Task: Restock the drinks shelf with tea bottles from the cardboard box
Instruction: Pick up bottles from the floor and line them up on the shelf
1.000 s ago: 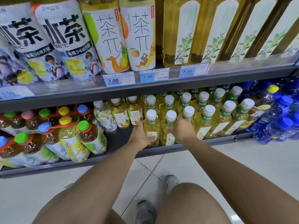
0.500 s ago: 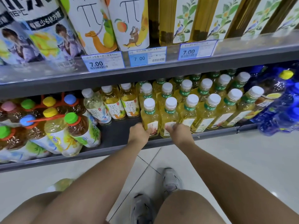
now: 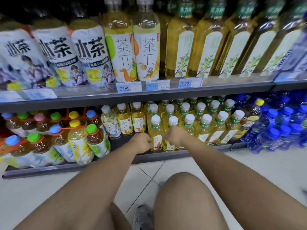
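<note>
- Low on the drinks shelf [image 3: 166, 154], two front tea bottles stand upright at the lip, touching side by side.
- Left hand [image 3: 141, 143] clenches the left bottle [image 3: 156, 130] from its left side.
- Right hand [image 3: 175, 136] wraps the right bottle [image 3: 172, 128], so both sit straight ahead, equally near.
- No cardboard box shows.

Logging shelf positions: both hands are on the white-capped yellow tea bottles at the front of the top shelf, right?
Not quite. The left hand and right hand are on the white-capped yellow tea bottles at the front of the bottom shelf, not the top one, as the head view shows.
</note>
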`<control>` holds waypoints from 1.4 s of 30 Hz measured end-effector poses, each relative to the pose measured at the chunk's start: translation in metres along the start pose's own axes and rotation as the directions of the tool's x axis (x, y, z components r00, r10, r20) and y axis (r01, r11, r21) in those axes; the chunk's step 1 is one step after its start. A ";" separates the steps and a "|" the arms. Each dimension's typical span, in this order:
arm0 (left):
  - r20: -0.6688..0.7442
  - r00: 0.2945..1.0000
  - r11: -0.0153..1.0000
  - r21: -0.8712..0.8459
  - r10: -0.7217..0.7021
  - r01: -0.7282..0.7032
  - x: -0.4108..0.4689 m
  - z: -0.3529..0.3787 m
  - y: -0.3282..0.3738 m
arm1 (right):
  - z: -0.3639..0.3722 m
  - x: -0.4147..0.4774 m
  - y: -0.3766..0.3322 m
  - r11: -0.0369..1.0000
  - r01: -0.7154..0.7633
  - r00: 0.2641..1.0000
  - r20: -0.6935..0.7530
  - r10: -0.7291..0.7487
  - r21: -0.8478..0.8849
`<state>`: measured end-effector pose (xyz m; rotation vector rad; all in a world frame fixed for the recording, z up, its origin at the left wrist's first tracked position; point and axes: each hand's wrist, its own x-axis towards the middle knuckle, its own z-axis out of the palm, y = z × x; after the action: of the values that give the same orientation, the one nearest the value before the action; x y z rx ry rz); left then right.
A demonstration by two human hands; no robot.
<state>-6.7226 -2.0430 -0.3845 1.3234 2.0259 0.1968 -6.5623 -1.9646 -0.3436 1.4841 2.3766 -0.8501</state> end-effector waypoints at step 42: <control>0.121 0.918 0.925 0.002 -0.377 0.379 -0.157 0.148 -0.372 | 0.285 0.040 -0.255 0.672 0.733 0.666 0.310 -0.678 -0.105</control>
<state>-6.8704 -2.3855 -0.5979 0.8820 2.1226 -0.0379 -6.8379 -2.1804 -0.5018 0.2743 2.7340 -0.7970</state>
